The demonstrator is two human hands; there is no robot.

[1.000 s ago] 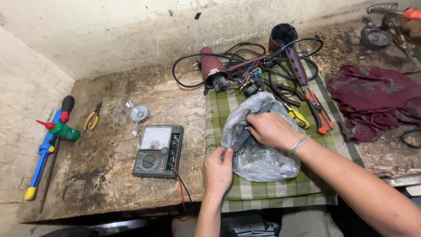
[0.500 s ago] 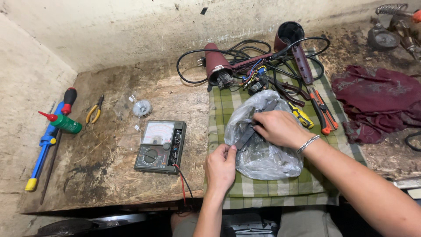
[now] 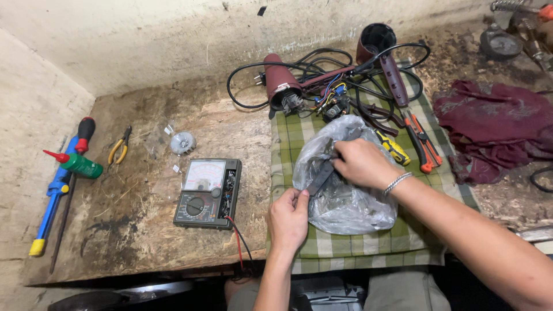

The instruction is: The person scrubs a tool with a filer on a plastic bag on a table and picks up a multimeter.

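A crumpled clear plastic bag [image 3: 345, 201] with small parts inside lies on a green checked cloth [image 3: 368, 245]. My left hand [image 3: 290, 219] pinches the bag's near-left edge between thumb and fingers. My right hand [image 3: 361, 163], with a metal bracelet at the wrist, rests on top of the bag and grips a dark flat strip [image 3: 319, 178] that slants down toward my left hand. Whether the strip lies inside or outside the bag cannot be told.
A dismantled maroon hair dryer [image 3: 285, 86] with tangled black cords sits at the cloth's far end, pliers [image 3: 423, 141] beside it. An opened multimeter [image 3: 207, 193] lies left of the cloth. Screwdrivers, a green bottle [image 3: 78, 164] and yellow pliers [image 3: 119, 147] lie far left; a maroon rag [image 3: 495, 129] at right.
Both hands stay on the bag. My right hand has shifted slightly on top of it and the dark strip now shows more clearly between the hands.
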